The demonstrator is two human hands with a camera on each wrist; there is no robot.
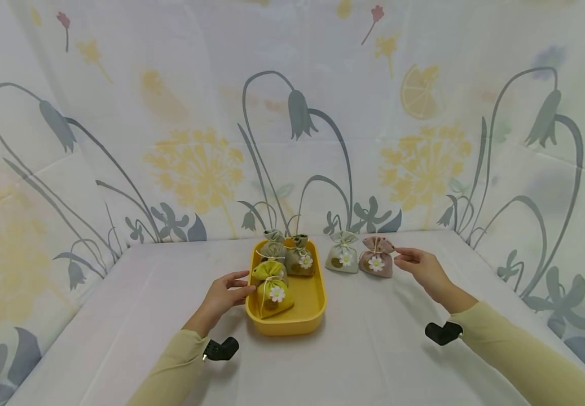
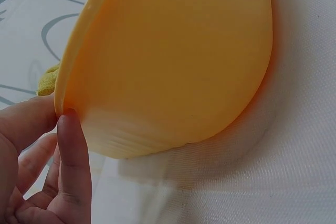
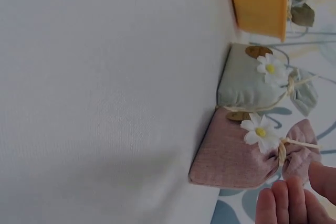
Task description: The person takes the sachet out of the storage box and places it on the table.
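Note:
My left hand (image 1: 228, 295) pinches the left rim of a yellow tray (image 1: 292, 327); in the left wrist view a fingertip lies against the tray's outer wall (image 2: 173, 51). Inside the tray lean a lime-green drawstring sachet (image 1: 274, 299) with a white flower, a grey-green sachet (image 1: 273, 250) behind it and an olive sachet (image 1: 299, 256). My right hand (image 1: 424, 270) is at the gathered top of a dusty-pink sachet (image 1: 376, 259), thumb and fingers parted right beside the cloth. This sachet (image 3: 236, 150) stands upright on the table, its tie and flower in view.
A pale green sachet (image 1: 343, 256) stands between the tray and the pink one, close against the latter. The table has a white cloth (image 1: 373, 349). Behind it hangs a flower-printed curtain (image 1: 292, 169), near the sachets' backs.

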